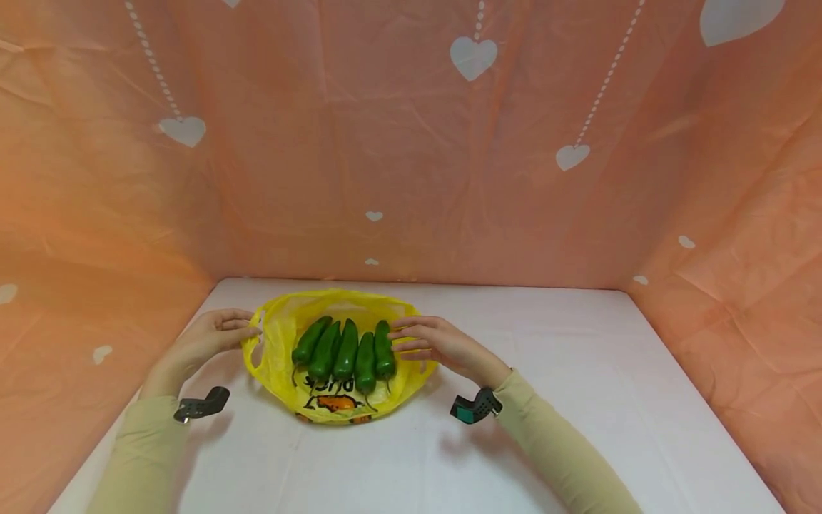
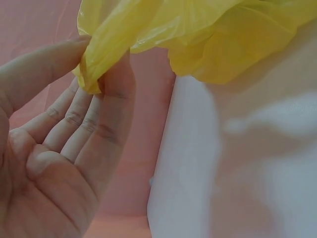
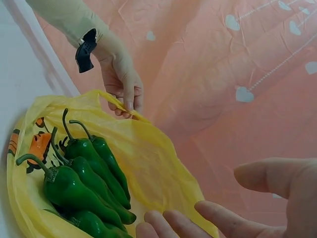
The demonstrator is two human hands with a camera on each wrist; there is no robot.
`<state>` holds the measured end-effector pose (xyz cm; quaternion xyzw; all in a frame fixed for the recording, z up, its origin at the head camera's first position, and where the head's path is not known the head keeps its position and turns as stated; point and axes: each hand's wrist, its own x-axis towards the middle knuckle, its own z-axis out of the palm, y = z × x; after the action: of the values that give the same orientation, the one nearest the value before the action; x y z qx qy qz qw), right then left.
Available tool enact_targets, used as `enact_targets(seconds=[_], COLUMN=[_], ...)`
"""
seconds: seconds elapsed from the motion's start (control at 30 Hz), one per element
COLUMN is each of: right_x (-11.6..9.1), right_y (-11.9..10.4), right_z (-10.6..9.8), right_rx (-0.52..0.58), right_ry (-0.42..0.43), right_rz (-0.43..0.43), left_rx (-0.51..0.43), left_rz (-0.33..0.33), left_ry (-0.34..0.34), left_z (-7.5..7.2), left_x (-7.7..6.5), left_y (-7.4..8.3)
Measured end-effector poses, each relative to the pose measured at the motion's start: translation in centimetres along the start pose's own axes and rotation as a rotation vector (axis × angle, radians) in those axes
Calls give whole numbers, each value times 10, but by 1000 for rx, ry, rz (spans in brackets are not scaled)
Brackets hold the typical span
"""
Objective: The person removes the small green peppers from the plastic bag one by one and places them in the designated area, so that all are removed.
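Note:
A yellow plastic bag [image 1: 276,346] lies spread with its mouth wide, and several long green peppers [image 1: 347,350] rest side by side in it. At the bag's left edge, my left hand [image 1: 208,339] pinches the handle loop. The left wrist view shows the thin plastic [image 2: 114,37] held between thumb and index finger, the other fingers extended. My right hand [image 1: 452,346] is at the bag's right edge, fingers extended over it beside the rightmost pepper. In the right wrist view its thumb and fingers [image 3: 218,215] are spread apart with nothing between them.
Under the bag is a white table [image 1: 552,400], with its far edge close behind. Pink-orange cloth [image 1: 411,157] with white hearts hangs at the back and both sides. Dark devices are strapped to the left wrist [image 1: 202,405] and right wrist [image 1: 475,407].

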<state>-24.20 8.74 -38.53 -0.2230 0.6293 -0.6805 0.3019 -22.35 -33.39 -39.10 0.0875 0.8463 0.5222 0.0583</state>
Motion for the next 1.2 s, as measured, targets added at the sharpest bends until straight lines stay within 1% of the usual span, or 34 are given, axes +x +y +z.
enact_targets(seconds=[0.27,0.47,0.63,0.73,0.97,1.2], right_x=[8,13,18,21,27,28], right_y=[5,12,17,19,19,24], right_z=[1,0,-2,-3,-4,-4], right_rx=[-3,-28,-35,-41,-68,-86], right_ry=[30,58,79,102,166,183], right_rz=[52,66,79,85,132,157], left_rx=[-9,-17,-2,-3,-19,-10], left_rz=[1,-10,-12,-12,6,-16], left_ry=[-17,-10,-7,-10,-19,-14], left_z=[-1,-1,-1,-1,-1,1], left_x=[-2,-2,-3,-3,-1,-2], left_y=[2,2,4,5,6,6])
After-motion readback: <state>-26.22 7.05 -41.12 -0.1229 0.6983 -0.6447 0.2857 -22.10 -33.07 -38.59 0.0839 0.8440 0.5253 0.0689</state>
